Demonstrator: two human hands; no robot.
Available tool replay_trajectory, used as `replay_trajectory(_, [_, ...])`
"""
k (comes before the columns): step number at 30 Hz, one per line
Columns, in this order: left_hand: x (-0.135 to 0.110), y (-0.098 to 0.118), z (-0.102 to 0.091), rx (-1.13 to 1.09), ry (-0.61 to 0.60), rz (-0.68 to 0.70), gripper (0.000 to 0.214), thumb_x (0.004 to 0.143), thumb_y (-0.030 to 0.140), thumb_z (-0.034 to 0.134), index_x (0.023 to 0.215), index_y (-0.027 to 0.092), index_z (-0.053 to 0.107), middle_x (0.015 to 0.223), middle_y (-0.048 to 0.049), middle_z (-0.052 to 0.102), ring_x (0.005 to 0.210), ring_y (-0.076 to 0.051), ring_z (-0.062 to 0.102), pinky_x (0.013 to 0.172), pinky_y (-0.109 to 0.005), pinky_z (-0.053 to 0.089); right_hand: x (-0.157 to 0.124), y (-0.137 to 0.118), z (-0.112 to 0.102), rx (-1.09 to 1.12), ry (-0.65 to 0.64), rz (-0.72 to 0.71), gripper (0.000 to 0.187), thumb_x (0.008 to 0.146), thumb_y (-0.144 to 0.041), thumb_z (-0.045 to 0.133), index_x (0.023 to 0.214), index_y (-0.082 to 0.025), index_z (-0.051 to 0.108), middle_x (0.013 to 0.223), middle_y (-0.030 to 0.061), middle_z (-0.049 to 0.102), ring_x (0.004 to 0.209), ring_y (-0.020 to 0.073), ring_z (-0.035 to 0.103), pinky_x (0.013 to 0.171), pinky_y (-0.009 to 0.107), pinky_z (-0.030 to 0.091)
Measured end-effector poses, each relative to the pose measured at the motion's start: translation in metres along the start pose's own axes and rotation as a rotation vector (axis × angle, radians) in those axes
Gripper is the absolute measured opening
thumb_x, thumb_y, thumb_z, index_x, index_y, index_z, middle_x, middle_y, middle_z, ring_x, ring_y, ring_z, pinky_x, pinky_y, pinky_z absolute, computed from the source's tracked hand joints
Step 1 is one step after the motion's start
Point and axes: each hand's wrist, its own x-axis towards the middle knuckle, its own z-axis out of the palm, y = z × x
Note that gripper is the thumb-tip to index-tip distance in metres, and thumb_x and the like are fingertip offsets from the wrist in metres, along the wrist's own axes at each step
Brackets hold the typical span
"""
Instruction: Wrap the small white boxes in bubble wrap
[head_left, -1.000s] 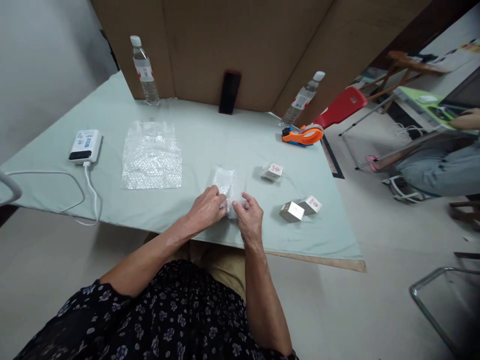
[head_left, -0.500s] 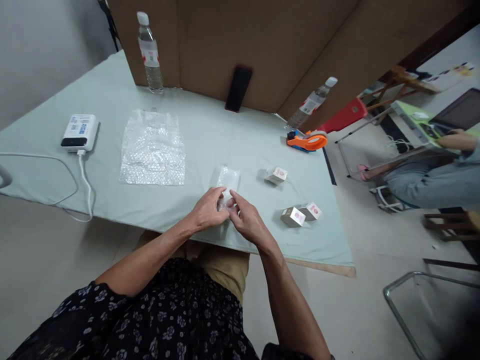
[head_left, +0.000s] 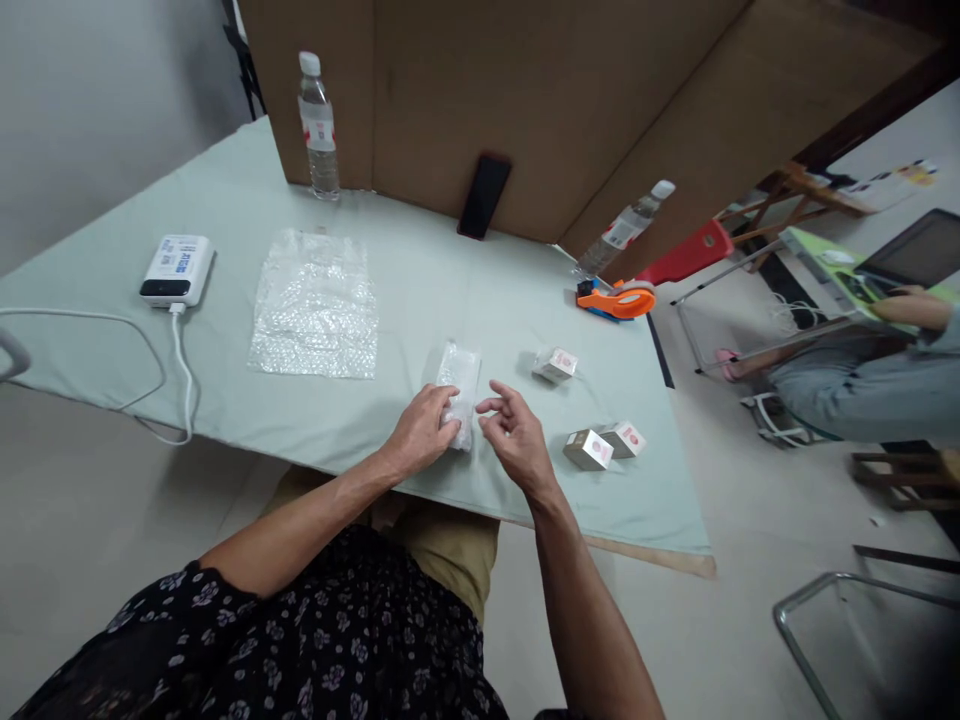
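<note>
A narrow piece of bubble wrap (head_left: 463, 372), folded or rolled up, lies on the pale green tablecloth near the front edge. I cannot make out whether anything is inside it. My left hand (head_left: 422, 430) grips its left side, fingers on top and thumb near the lower end. To the right of the wrap my right hand (head_left: 514, 436) is raised a little, fingers apart and nothing in them. Three small boxes stand to the right: one box (head_left: 556, 365) further back, and a near box (head_left: 589, 450) close beside another box (head_left: 623, 439).
A flat bubble wrap sheet (head_left: 315, 305) lies to the left, with a white power bank (head_left: 178, 270) and cable beyond. An orange tape dispenser (head_left: 616, 299), a phone (head_left: 484, 196) and two water bottles (head_left: 321, 140) stand before a cardboard screen (head_left: 555, 90). A seated person (head_left: 862, 390) is at the right.
My right hand has come off the bubble wrap and moved right, its fingers spreading. My left hand stays on the wrap. The whole view has shifted slightly.
</note>
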Motion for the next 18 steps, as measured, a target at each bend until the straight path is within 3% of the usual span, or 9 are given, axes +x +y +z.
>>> replay_trajectory(3, [-0.001,0.003,-0.002,0.052,-0.025,0.033,0.048,0.081,0.015,0.058,0.129,0.017,0.056,0.11,-0.0079,0.058,0.094,-0.019,0.061,0.091,-0.036,0.053,0.007,0.008,0.005,-0.101,0.16,0.005,0.055,0.085,-0.028,0.053,0.138,-0.017,0.048,0.101,0.0069,0.071,0.069,0.0144,0.057,0.072,0.034,0.052])
replay_trajectory(9, [0.0,0.014,-0.011,0.337,-0.084,0.234,0.047,0.085,0.012,0.052,0.13,0.027,0.058,0.137,-0.0086,0.048,0.114,-0.023,0.059,0.093,-0.036,0.054,0.024,0.01,0.013,-0.263,0.027,-0.11,0.052,0.082,-0.018,0.047,0.133,-0.016,0.057,0.102,0.0079,0.074,0.09,0.0214,0.062,0.093,0.042,0.049])
replay_trajectory(13, [0.007,0.014,-0.018,0.461,-0.185,0.338,0.035,0.086,0.013,0.052,0.118,0.021,0.065,0.136,-0.0099,0.055,0.111,-0.025,0.061,0.094,-0.039,0.054,0.027,0.017,0.008,-0.173,0.026,-0.08,0.048,0.084,-0.023,0.049,0.131,-0.018,0.057,0.103,0.0069,0.074,0.085,0.0186,0.063,0.085,0.038,0.052])
replay_trajectory(18, [0.009,0.01,-0.017,0.467,-0.193,0.341,0.027,0.087,0.014,0.053,0.108,0.02,0.069,0.128,-0.0093,0.062,0.111,-0.025,0.061,0.096,-0.039,0.054,0.047,0.036,0.007,-0.012,0.164,0.162,0.051,0.079,-0.04,0.06,0.122,-0.014,0.06,0.102,0.0104,0.071,0.069,0.0156,0.06,0.067,0.032,0.051])
